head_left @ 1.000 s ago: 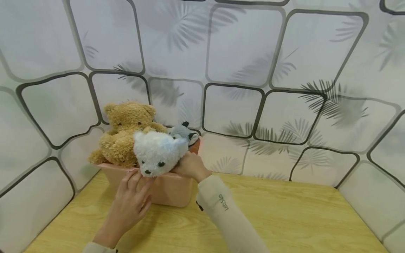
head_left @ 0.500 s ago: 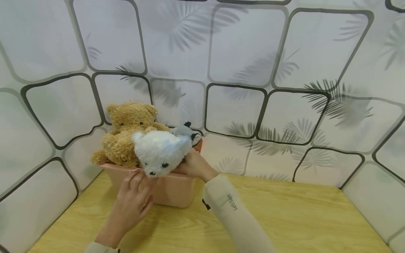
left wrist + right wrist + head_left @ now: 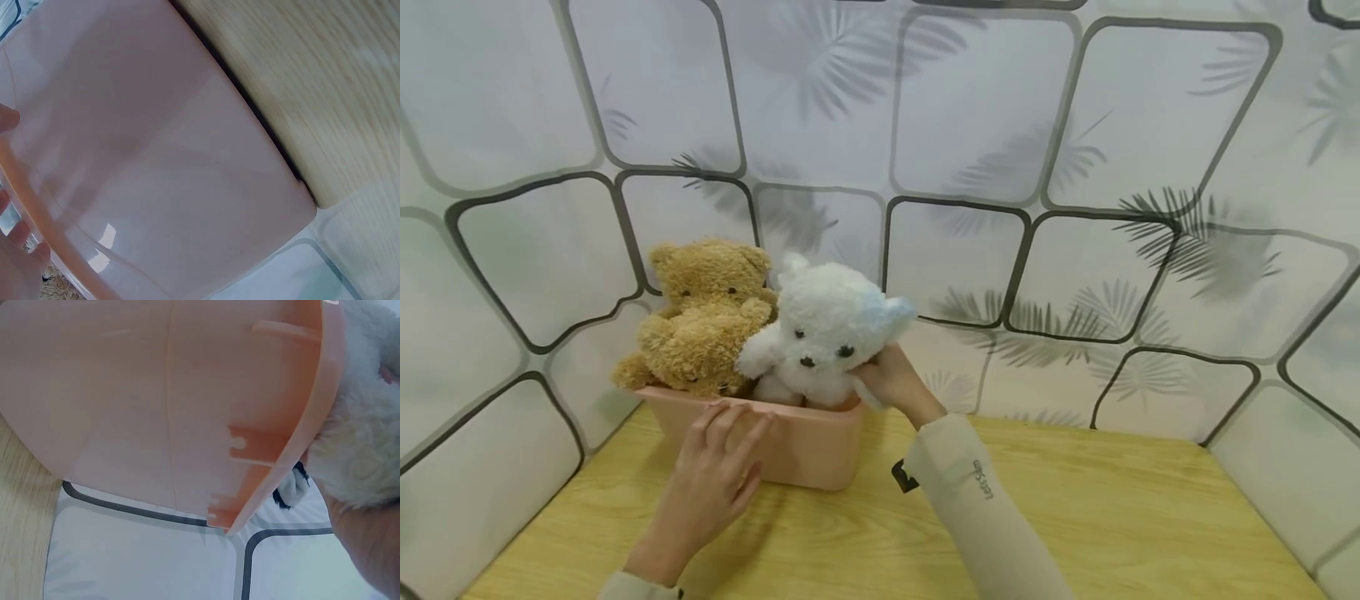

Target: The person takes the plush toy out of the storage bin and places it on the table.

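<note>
A white plush bear [image 3: 831,308] with a bluish ear sits upright in the pink bin [image 3: 812,450], its feet just above the front rim. My right hand [image 3: 895,379] grips its side; in the right wrist view, white fur [image 3: 356,450] covers most of that hand. My left hand [image 3: 711,458] rests its extended fingers on the bin's front rim. The left wrist view shows some fingertips [image 3: 22,240] at that rim. A tan teddy bear [image 3: 707,325] sits in the bin's left part, beside the white one.
The bin stands on a wood-grain table [image 3: 1075,517] at the back left. Patterned fabric walls [image 3: 955,258] rise behind and at both sides. A black-and-white plush part [image 3: 292,490] shows past the bin rim in the right wrist view.
The white bear has come up and to the right with my right hand, from leaning over the rim to upright. It now hides the grey plush toy. My left hand stays put.
</note>
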`<state>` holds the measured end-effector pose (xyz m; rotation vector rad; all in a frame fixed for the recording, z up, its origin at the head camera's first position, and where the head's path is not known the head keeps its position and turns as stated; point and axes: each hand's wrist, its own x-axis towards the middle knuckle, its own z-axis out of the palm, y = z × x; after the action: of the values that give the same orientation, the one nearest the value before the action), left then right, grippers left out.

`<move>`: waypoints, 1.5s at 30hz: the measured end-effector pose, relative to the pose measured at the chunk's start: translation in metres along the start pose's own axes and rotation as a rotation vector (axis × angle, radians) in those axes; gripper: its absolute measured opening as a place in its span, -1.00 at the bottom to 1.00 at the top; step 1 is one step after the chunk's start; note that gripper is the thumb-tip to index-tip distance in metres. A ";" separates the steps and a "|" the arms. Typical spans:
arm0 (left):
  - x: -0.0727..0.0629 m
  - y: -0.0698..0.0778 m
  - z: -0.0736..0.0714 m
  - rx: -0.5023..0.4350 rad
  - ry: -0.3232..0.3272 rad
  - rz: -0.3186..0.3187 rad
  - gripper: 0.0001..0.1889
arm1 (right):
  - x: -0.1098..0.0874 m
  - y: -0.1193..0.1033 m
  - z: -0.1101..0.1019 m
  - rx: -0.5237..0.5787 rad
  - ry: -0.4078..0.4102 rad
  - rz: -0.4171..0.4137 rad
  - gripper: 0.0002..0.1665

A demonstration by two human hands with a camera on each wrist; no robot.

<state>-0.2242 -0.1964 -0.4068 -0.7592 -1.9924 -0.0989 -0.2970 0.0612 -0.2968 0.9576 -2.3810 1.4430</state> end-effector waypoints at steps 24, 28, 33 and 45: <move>0.001 0.001 0.003 -0.019 0.025 -0.008 -0.48 | -0.028 0.016 0.001 0.333 0.263 0.140 -0.43; 0.000 0.001 0.002 -0.015 0.015 -0.007 -0.47 | -0.030 0.018 0.002 0.365 0.308 0.179 -0.43; -0.001 0.001 0.002 -0.030 0.024 -0.008 -0.47 | -0.034 0.020 0.001 0.461 0.343 0.241 -0.37; 0.000 0.000 0.001 -0.030 0.030 -0.007 -0.47 | -0.043 0.023 0.006 0.707 0.487 0.316 -0.39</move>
<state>-0.2249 -0.1961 -0.4075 -0.7658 -1.9692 -0.1435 -0.2774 0.0821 -0.3368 0.2565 -1.7272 2.3852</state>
